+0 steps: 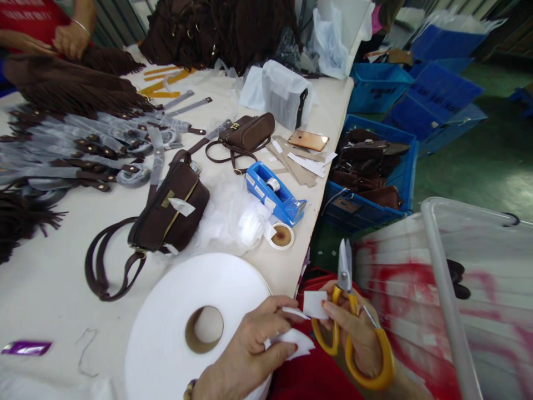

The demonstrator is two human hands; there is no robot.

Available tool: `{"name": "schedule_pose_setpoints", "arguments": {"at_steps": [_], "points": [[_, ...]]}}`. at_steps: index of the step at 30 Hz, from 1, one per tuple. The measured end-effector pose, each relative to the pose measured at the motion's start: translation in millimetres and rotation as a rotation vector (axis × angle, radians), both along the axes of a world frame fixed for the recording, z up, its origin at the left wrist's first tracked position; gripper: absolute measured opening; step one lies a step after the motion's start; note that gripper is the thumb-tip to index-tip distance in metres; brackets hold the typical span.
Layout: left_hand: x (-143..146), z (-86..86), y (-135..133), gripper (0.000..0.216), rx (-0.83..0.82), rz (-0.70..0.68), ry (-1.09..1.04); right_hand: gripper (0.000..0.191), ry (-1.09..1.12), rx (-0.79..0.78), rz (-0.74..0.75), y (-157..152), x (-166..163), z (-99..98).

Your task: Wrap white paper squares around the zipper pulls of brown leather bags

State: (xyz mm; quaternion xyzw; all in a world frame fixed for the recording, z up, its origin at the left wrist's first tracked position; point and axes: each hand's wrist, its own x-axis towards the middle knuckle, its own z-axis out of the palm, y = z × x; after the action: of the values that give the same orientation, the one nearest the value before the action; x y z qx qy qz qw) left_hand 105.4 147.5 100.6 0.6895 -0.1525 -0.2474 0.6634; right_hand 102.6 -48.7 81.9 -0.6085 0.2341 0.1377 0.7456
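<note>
My right hand (353, 328) is closed round the yellow handles of a pair of scissors (345, 272), whose blades point up and away, and its fingertips also pinch a small white square of paper (315, 304). My left hand (250, 350) pinches a strip of white paper (297, 340) beside the big white paper roll (166, 316). Both hands sit just off the table's near right corner, over red cloth.
A brown handbag (170, 214), a second brown bag (247, 133), a blue tape dispenser (275, 193), a tape roll (282, 236) and a phone (308, 140) lie on the white table (41, 278). Blue crates (370, 178) stand right; a clear bin (441, 278) is near. Another person's hands (70, 39) work far left.
</note>
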Motion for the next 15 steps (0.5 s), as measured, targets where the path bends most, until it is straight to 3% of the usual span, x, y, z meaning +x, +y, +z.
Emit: {"name": "schedule_pose_setpoints", "arguments": {"at_steps": [4,6,8,12,15], "points": [[-6,2.4,7,0.02,0.203,-0.03,-0.247,0.043,-0.05,-0.528,-0.027,-21,12,-1.2],[-12,1.1,9,0.023,0.322,-0.081,-0.386,0.044,-0.055,-0.638,-0.013,-25,15,4.1],[-19,-2.8,9,0.025,0.423,-0.098,-0.556,0.042,-0.055,-0.518,0.058,-21,15,12.7],[-28,-6.6,5,0.027,0.648,-0.045,-0.834,0.036,0.038,-0.06,0.273,2,8,24.2],[-25,-0.9,4,0.028,0.734,-0.053,-0.956,0.035,0.094,0.153,0.296,14,5,21.5]]}}
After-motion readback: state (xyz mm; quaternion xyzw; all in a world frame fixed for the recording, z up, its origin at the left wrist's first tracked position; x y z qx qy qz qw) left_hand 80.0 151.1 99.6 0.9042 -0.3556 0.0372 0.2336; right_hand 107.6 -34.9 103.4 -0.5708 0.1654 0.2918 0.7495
